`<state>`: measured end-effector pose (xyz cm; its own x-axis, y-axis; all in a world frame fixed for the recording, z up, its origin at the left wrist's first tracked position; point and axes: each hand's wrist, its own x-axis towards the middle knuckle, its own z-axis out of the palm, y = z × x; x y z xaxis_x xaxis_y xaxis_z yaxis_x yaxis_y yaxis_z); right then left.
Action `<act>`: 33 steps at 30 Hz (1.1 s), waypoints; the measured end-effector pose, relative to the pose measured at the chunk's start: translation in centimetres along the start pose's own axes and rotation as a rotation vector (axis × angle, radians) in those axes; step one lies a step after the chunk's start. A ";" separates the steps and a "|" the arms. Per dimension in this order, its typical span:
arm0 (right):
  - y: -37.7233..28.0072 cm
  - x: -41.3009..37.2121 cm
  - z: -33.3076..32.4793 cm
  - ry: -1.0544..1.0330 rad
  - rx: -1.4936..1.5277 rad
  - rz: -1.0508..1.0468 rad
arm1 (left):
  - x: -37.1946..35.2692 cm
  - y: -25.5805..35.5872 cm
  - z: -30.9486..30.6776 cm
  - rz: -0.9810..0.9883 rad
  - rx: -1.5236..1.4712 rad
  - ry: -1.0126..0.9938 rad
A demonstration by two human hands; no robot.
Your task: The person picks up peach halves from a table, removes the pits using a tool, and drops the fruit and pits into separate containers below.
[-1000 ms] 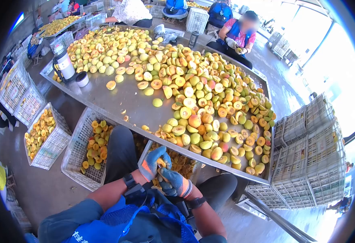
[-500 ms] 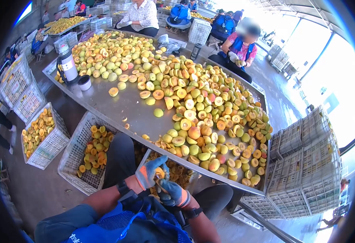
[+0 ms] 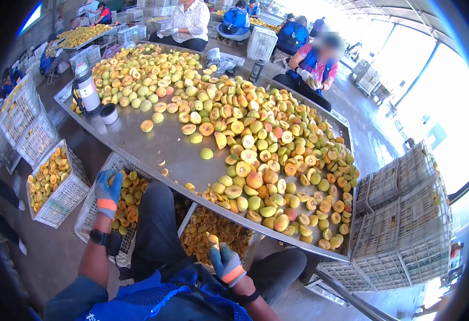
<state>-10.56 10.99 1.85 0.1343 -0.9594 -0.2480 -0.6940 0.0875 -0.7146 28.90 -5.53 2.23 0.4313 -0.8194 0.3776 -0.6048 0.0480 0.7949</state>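
Note:
My left hand (image 3: 107,193), in a blue glove with an orange band, reaches out flat over a white crate (image 3: 92,214) of peach halves on the floor at my left knee; I see nothing in it. My right hand (image 3: 225,263), gloved the same way, stays close to my lap, closed around a small yellow peach piece (image 3: 213,239). Just beyond it a second crate of peach halves (image 3: 207,230) sits under the table edge. A big pile of whole and halved peaches (image 3: 256,155) covers the steel table (image 3: 154,144) ahead.
A flask (image 3: 87,91) and a small cup (image 3: 108,113) stand at the table's left end. Another crate of halves (image 3: 52,182) sits on the floor at left. Stacked empty crates (image 3: 405,214) rise at right. Other people (image 3: 312,59) sit across the table.
My left hand has left my right hand and swung out left over the floor crate. The right hand stays near my lap with the piece.

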 end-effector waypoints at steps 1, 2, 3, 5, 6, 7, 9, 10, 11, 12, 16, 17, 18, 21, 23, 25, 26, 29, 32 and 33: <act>0.7 0.3 0.7 -0.024 -0.178 0.139 | 0.3 0.3 -1.1 0.279 0.354 0.074; 2.4 0.9 1.1 -0.156 -0.256 0.162 | 0.5 0.5 -1.4 0.385 0.420 0.044; 3.3 1.0 2.2 -0.047 -0.231 0.205 | 0.7 0.9 -1.7 0.494 0.483 0.019; 3.8 0.9 2.6 0.038 -0.226 0.153 | -0.5 5.2 1.1 0.310 0.078 -0.206; 3.4 0.9 2.6 0.077 -0.194 0.148 | -0.9 6.2 3.1 0.323 0.014 -0.292; 1.9 0.9 1.3 -0.048 -0.165 0.205 | -1.8 8.4 5.0 0.378 -0.019 -0.349; 2.0 0.8 1.3 -0.033 -0.135 0.216 | -3.3 11.6 9.7 0.389 -0.071 -0.582; 2.5 0.6 1.6 -0.008 -0.079 0.202 | -4.0 12.5 12.6 0.432 -0.069 -0.645; 2.8 0.4 1.8 0.018 -0.024 0.186 | -4.7 12.9 15.4 0.475 -0.068 -0.706; 2.5 0.0 1.3 0.016 0.023 0.182 | -5.5 13.1 18.1 0.483 0.002 -0.729; 5.4 -1.2 2.2 0.148 0.097 0.118 | -6.4 13.7 25.0 0.337 0.262 -0.948; 6.1 -1.4 2.6 0.223 0.112 0.078 | -6.3 13.7 26.0 0.350 0.295 -0.906; 6.4 -1.7 2.6 0.232 0.113 0.101 | -6.0 14.5 25.7 0.322 0.336 -0.956; 5.2 -1.5 1.1 0.218 0.168 0.157 | -5.9 15.4 25.4 0.294 0.367 -0.966; 4.8 -1.4 1.0 0.211 0.220 0.141 | -5.4 16.5 24.3 0.219 0.419 -1.039; 4.9 -1.2 1.2 0.229 0.277 0.083 | -5.6 15.3 23.9 0.206 0.280 -0.910; 4.6 -1.3 0.9 0.249 0.302 0.051 | -5.6 13.9 24.1 0.206 0.179 -0.824; 6.1 -0.4 1.7 0.357 0.340 0.003 | -4.9 9.0 25.1 0.013 -0.510 -0.803; 4.6 0.8 0.7 0.280 0.814 0.028 | -6.9 13.1 19.3 -0.638 -1.307 -0.778; 3.2 0.8 -0.1 0.265 0.954 0.063 | -8.0 13.6 17.8 -0.596 -1.440 -0.815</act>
<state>-12.75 10.44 -0.61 -0.1260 -0.9645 -0.2322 0.1808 0.2078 -0.9613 5.31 -8.47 1.57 -0.3336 -0.9414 -0.0496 0.7103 -0.2856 0.6434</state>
